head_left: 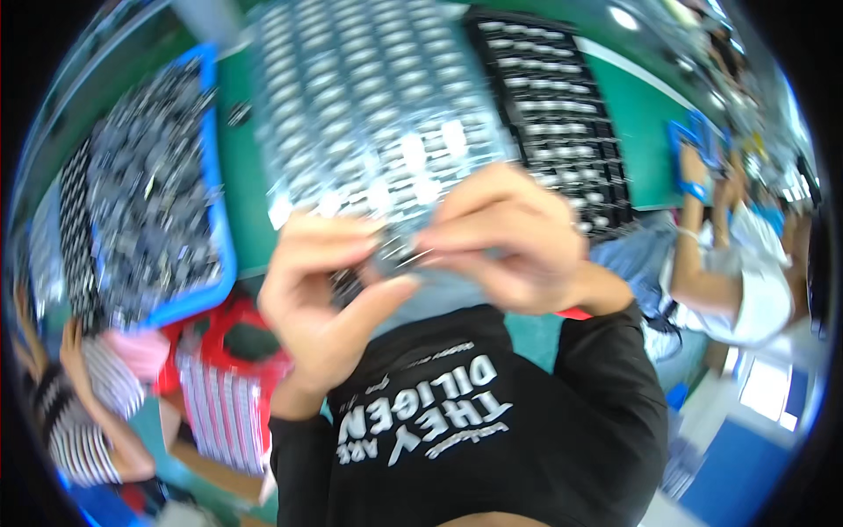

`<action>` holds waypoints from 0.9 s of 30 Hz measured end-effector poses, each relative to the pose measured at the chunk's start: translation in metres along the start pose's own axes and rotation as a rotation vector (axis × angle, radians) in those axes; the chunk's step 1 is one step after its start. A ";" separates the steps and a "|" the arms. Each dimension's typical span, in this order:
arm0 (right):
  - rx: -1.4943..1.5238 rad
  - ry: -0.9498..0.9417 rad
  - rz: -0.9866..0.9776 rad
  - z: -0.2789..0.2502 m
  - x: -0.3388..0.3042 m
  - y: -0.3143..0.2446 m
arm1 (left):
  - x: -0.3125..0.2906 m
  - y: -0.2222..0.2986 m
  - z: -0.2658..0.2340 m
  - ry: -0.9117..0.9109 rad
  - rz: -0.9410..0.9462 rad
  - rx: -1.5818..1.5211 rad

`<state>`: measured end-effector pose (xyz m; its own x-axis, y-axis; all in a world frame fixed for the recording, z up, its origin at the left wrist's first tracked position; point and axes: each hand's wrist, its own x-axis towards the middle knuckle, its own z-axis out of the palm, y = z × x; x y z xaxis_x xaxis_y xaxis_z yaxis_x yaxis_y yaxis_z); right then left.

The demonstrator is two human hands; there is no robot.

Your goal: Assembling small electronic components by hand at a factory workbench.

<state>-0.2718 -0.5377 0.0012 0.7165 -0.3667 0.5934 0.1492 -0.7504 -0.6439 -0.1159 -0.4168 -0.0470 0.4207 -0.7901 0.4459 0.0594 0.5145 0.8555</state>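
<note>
Both hands meet over the near edge of a clear plastic tray (329, 132), whose rows of pockets show whitish shapes. My left hand (320, 303) pinches a small dark part with thin metal pins (395, 252) between thumb and fingertips. From the other side, the fingertips of my right hand (509, 237) close on the same part. Another dark piece (347, 286) shows inside the curl of my left hand; its kind is unclear. Motion blur hides the part's exact shape.
Left of the tray, a blue bin (226, 255) is heaped with small dark parts (154, 176). A black tray (553, 114) with rows of metallic-looking pieces lies on the right, on the green table (615, 114). Co-workers sit at both sides. Low left are a red seat (189, 347) and wrapped striped sheets (224, 413).
</note>
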 end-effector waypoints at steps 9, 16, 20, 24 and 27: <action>-0.613 0.115 0.215 -0.101 -0.043 0.014 | -0.093 0.018 0.032 -0.038 -1.159 -0.812; -1.064 -0.100 0.174 -0.183 -0.070 0.071 | -0.133 -0.010 0.022 -0.011 -1.587 -0.870; -1.139 -0.250 0.139 -0.191 -0.070 0.082 | -0.131 -0.014 0.016 0.052 -1.592 -0.700; -1.119 -0.340 0.152 -0.190 -0.076 0.095 | -0.136 -0.033 0.006 0.023 -1.421 -0.651; -1.073 -0.390 0.189 -0.185 -0.077 0.107 | -0.131 -0.035 0.006 0.079 -1.418 -0.596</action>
<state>-0.4373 -0.6912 -0.0238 0.8552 -0.4688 0.2212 -0.5042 -0.8513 0.1452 -0.1782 -0.3332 -0.1342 -0.2480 -0.7203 -0.6478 0.7730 -0.5502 0.3159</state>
